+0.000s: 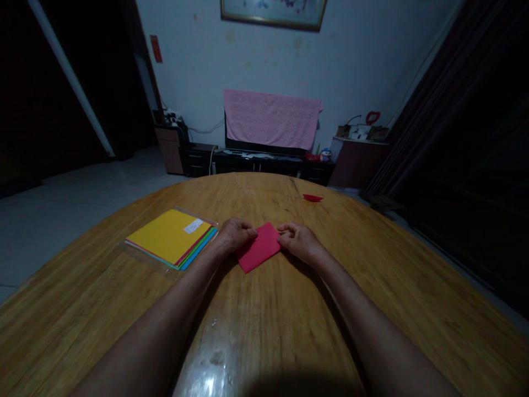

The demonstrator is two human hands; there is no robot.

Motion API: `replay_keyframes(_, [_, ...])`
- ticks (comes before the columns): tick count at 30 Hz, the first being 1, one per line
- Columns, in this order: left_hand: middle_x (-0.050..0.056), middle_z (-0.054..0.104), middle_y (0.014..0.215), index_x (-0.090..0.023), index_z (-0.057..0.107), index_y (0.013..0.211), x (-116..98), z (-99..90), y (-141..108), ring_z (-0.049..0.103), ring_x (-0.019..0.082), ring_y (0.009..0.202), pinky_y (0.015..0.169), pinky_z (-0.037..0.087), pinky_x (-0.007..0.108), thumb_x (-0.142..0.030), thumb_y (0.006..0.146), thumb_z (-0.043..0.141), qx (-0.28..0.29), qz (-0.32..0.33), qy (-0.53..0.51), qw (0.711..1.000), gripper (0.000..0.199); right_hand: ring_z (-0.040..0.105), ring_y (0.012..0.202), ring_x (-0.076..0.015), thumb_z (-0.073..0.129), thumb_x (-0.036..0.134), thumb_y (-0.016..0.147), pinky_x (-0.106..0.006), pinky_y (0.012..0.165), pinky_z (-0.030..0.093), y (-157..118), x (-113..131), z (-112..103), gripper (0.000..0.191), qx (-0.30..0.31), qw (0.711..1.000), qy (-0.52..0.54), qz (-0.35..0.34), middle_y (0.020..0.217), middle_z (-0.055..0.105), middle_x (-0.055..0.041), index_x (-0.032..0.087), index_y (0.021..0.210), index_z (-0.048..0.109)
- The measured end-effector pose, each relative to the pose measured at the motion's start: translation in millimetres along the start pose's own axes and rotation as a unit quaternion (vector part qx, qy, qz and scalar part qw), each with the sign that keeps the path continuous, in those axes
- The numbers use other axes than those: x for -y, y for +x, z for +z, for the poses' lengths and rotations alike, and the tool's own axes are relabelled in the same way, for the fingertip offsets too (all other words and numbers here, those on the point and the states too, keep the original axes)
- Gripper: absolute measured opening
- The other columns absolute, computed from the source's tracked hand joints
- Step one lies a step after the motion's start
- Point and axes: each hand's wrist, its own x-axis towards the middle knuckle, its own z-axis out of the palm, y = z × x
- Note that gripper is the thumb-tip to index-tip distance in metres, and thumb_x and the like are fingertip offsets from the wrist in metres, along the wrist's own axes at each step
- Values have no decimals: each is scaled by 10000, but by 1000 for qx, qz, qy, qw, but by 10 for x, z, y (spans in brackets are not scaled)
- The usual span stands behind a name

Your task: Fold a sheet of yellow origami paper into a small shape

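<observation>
Far left on the wooden worktop (264, 336): stack of coloured paper sheets (171, 239), yellow on top, in a clear plastic sleeve (140, 258), just beside your left hand (235, 234). That hand pinches the left edge of a red paper sheet (260, 247), fingers (248, 229) narrow on the paper. Sheet sits on the worktop, angled, between both hands. Your right hand (300, 242) holds its right edge, fingers (285, 227) also narrow and touching it. Further ahead, right of centre: small red paper piece (312, 197), well apart from both hands.
</observation>
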Motion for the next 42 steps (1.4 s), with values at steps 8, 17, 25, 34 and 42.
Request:
replay_keyframes(8, [19,647,669,-142,693,881,55,-29,69,576,124,577,538,453,230,-194,686,602,-10,-18,2,1000,222,489,457,-93,533,106,639,-204,465,328,41,-21,-28,264,-51,991,-123,13,519,575,29,160,858,670])
replay_keyframes(17, [42,702,762,-173,693,1012,187,24,149,625,144,630,549,465,225,-171,733,566,-25,24,82,996,307,522,497,-112,528,135,649,-218,504,353,21,-9,-53,243,-35,986,-162,0,531,580,32,181,830,683])
replay_keyframes(25, [31,705,713,-188,716,976,45,29,14,645,146,678,641,487,239,-181,781,501,-37,62,137,988,291,587,603,-138,558,153,719,-240,604,404,88,-105,-48,457,-73,972,-214,-68,639,655,-1,107,1174,560])
replay_keyframes(34, [65,709,1038,-201,701,1052,-199,-92,-136,630,190,997,899,452,276,-183,804,500,-108,112,257,954,320,608,687,-179,549,214,750,-291,673,445,92,-183,-11,424,-127,951,-250,-127,715,652,-36,115,1162,574])
replay_keyframes(42, [90,643,1179,-213,645,1129,-157,-762,-261,554,242,1123,913,436,334,-220,815,468,-223,-52,321,919,360,558,1007,-251,477,203,790,-382,876,442,-8,-14,154,297,-184,898,-225,-330,1056,617,-136,140,1043,619])
